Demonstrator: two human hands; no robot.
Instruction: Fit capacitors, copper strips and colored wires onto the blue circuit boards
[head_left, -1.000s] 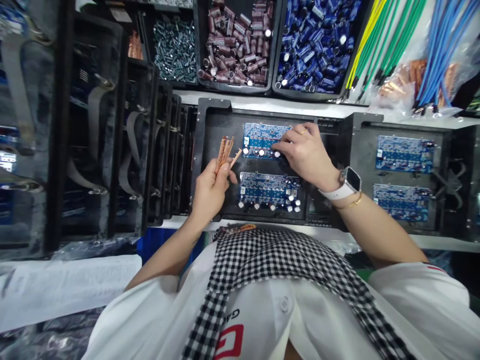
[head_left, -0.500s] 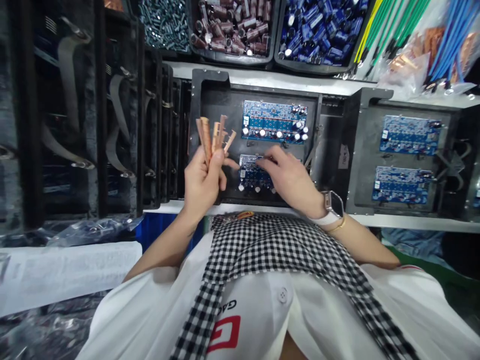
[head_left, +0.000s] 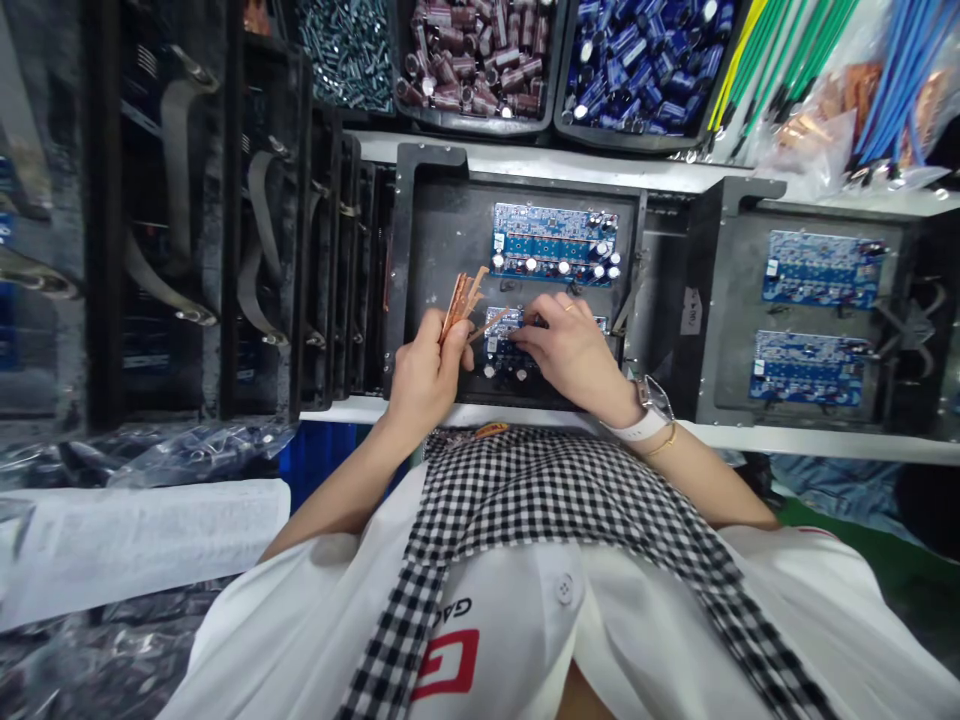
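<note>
My left hand (head_left: 426, 378) is closed round a bundle of thin copper strips (head_left: 462, 300), which fan out above the thumb. One strip slants out to the right, towards the lower blue circuit board (head_left: 492, 358). Over that same board is my right hand (head_left: 576, 352), its thumb and fingers pinched at the surface and covering the board's middle. Whatever the pinch holds, if anything, is hidden. Farther back in the same black tray (head_left: 442, 225) lies another blue circuit board (head_left: 555, 245) with round silver-topped capacitors along its lower and right edges.
Bins of brown capacitors (head_left: 480, 55), blue capacitors (head_left: 649, 65) and small dark parts (head_left: 345, 50) line the back. To the right stands another black tray (head_left: 731, 300) with two boards. Upright black trays (head_left: 217, 220) crowd the left. Coloured wires (head_left: 784, 60) lie back right.
The copper bundle has tilted to the right and dropped lower, nearer the board. My right hand stays pinched over the lower board. The whole view has shifted slightly.
</note>
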